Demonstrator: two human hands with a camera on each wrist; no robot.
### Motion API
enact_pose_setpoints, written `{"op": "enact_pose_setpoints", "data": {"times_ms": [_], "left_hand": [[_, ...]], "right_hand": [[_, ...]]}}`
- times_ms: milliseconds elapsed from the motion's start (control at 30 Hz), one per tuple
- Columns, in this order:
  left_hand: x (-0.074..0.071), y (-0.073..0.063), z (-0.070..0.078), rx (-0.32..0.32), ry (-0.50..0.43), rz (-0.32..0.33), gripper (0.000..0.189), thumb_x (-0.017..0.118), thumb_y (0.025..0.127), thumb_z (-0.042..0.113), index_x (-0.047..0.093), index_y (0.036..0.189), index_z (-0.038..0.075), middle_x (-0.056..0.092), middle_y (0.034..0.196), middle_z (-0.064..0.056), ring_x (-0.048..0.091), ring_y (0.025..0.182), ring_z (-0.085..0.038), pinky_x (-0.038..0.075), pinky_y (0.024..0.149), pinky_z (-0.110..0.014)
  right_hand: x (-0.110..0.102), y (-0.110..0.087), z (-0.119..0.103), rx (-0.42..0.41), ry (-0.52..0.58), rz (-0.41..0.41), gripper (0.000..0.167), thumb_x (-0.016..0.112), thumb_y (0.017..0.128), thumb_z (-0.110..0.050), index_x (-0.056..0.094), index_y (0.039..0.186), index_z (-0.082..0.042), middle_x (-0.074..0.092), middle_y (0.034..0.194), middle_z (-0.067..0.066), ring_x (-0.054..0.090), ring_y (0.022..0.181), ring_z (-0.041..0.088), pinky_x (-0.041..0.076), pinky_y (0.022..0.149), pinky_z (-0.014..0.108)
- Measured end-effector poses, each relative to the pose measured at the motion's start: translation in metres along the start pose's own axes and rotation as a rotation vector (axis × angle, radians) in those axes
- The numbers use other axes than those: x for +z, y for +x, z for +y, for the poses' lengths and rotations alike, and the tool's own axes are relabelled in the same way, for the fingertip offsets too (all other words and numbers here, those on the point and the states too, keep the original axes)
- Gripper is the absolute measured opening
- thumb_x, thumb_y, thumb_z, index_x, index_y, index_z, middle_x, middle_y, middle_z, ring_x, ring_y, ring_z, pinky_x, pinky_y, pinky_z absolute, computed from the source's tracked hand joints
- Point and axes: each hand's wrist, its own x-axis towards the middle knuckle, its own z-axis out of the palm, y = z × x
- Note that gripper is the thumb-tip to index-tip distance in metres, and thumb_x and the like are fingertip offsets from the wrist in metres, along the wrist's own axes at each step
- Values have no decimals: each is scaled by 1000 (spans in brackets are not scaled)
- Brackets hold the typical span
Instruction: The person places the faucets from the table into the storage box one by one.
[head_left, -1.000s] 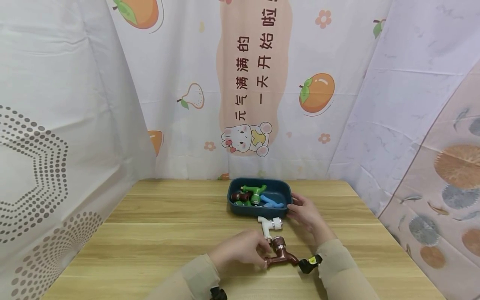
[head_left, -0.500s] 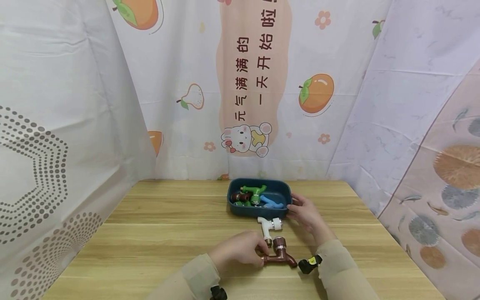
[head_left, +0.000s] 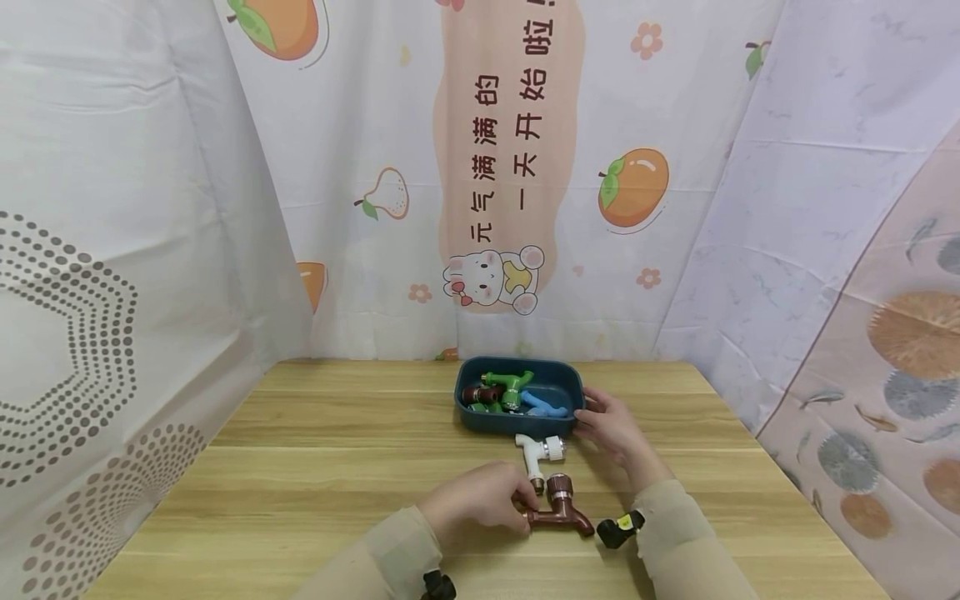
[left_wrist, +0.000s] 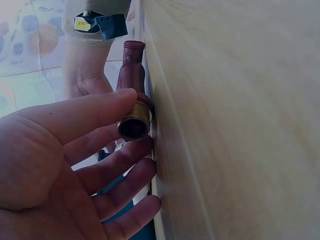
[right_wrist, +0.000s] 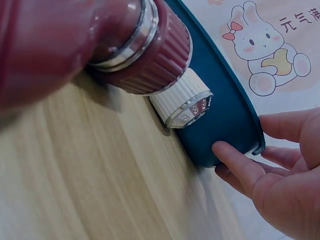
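Note:
On the wooden table lies a dark red tap [head_left: 561, 517] with a ribbed knob; my left hand [head_left: 480, 498] pinches its inlet end. In the left wrist view, the thumb and a finger hold the tap [left_wrist: 131, 75] just behind its brass thread, the other fingers spread loosely. My right hand [head_left: 613, 433] grips the right end of a dark blue plastic bin [head_left: 487, 422], thumb on the front wall, as the right wrist view shows at the bin's corner [right_wrist: 220, 120]. A white tap [head_left: 532, 457] lies between the bin and the dark red tap.
Inside the bin are a green tap [head_left: 512, 385], a light blue tap [head_left: 543, 405], another dark red tap [head_left: 482, 393] and other partly hidden pieces. Behind the table [head_left: 337, 467] hangs a printed curtain [head_left: 360, 275]; more curtains flank both sides.
Over the first half second the dark red tap slid slightly left with my left hand, uncovering the white tap's brass end. Since then little has moved. My right hand stays at the bin.

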Motion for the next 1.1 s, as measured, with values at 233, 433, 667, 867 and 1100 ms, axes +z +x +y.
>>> {"op": "enact_pose_setpoints", "data": {"times_ms": [233,433,667,867,1100], "left_hand": [[0,-1,-2,17,-4,31,25,85,77,10,81,100,21,62,85,18,54,77,-2,46,70,-21],[-2,-1,-5,-1,-20,49,26,83,77,7,80,100,20,62,85,17,54,77,-3,46,70,-22],[-4,-2,-6,-2,-83,56,27,81,76,5,79,99,19,64,88,15,54,77,-5,46,70,-23],[-5,1,-11,42,-128,78,22,81,77,5,79,95,19,64,84,17,53,73,-2,46,68,-22],[-7,1,-14,127,-144,98,18,80,79,6,79,91,20,64,76,19,54,67,2,48,63,-18]], "right_hand": [[-1,1,1,2,-8,9,63,52,101,8,23,158,7,27,154,40,48,130,52,45,101,54],[0,1,2,2,-4,14,64,52,101,8,23,158,6,27,155,39,49,130,49,45,101,53],[-1,1,1,6,-10,9,64,50,101,8,21,158,6,24,157,38,47,131,52,44,101,54],[-2,1,2,4,-11,4,64,49,102,8,21,159,5,24,157,38,46,131,51,44,102,54],[-1,0,2,4,-8,12,64,50,101,8,22,158,6,26,156,38,48,130,51,44,102,55]]}}
